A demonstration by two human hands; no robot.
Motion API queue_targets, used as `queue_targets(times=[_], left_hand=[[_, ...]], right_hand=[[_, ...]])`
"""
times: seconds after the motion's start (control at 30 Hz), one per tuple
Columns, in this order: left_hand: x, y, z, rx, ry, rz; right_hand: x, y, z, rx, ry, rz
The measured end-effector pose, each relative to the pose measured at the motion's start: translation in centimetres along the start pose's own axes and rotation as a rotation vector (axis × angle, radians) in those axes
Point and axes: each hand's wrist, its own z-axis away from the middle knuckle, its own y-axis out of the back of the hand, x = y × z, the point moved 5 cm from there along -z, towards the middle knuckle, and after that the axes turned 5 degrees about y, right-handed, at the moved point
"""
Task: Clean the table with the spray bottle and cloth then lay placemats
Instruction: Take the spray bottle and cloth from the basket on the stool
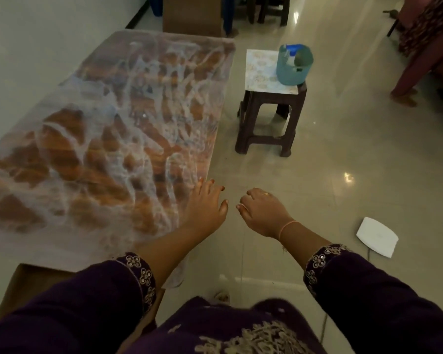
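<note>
A long wooden table (62, 72) under a wrinkled clear plastic cover fills the left of the view. My left hand (206, 203) lies at the table's right edge with its fingers straight, holding nothing. Beside it, over the floor, my right hand (262, 209) hangs with fingers loosely curled and empty. A teal basket (293, 66) stands on a brown stool (270, 118) to the right of the table; the blue head of a spray bottle (293, 48) shows inside it. Pale patterned placemats (260, 72) lie on the stool under the basket. No cloth is visible.
A white flat device (376, 236) with a cable lies on the glossy tiled floor at the right. A person's foot and maroon garment (414, 80) are at the far right. Chairs and stools (271, 8) stand beyond the table's far end.
</note>
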Motion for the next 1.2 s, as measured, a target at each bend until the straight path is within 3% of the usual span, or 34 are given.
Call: queue_targets(times=[0.43,0.83,1.03,1.2], left_hand=[[11.1,-9.7,-23.6,-0.201,0.221,-0.060],[16.5,-13.9,-41.8,-0.222,0.344,0.003],[17.4,-14.1,-53.7,-0.217,0.332,-0.001],[19.0,-13.8,-63.2,-0.241,0.215,-0.061]], right_hand=[[24.7,4.9,-14.0,-0.048,0.059,-0.004],[44.8,8.5,-27.5,-0.103,-0.021,-0.094],[52.5,11.2,-36.1,-0.089,-0.062,-0.126],[58.3,13.3,-43.0,-0.078,-0.099,-0.150]])
